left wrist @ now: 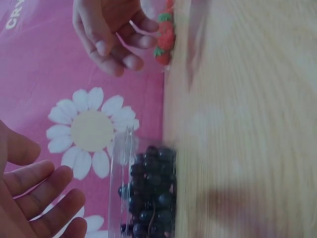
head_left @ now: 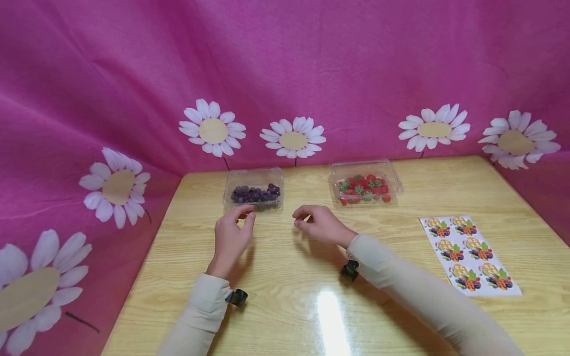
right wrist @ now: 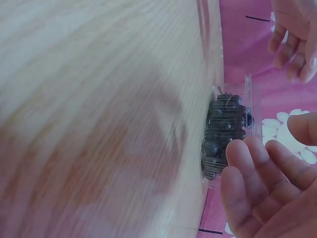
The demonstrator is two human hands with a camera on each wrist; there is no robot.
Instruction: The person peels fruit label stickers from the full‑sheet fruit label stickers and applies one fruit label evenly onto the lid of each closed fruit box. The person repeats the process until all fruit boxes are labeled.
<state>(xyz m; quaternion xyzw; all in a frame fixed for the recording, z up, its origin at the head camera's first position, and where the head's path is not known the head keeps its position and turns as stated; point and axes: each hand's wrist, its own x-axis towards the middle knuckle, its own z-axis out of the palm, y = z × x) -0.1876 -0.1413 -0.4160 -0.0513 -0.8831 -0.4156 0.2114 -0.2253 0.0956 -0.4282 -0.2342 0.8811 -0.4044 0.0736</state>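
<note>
A clear plastic box (head_left: 255, 174) of dark purple grapes (head_left: 257, 194) stands toward the back of the table. My left hand (head_left: 232, 240) hovers just in front of it, fingers loosely bent, holding nothing. To the right, my right hand (head_left: 321, 225) is also raised above the table with relaxed fingers and nothing in them. Its fingers (right wrist: 262, 173) overlap the grape box (right wrist: 251, 114) in the right wrist view, but both hands look apart from it. Farther right stands a second clear box (head_left: 394, 174), with red strawberries (head_left: 365, 187) and their green leaves in it.
On the right side of the wooden table (head_left: 285, 316) lies a white sheet of fruit stickers (head_left: 469, 254). A pink cloth (head_left: 347, 64) printed with white daisies rises along the table's back and sides. Glare brightens the front of the tabletop.
</note>
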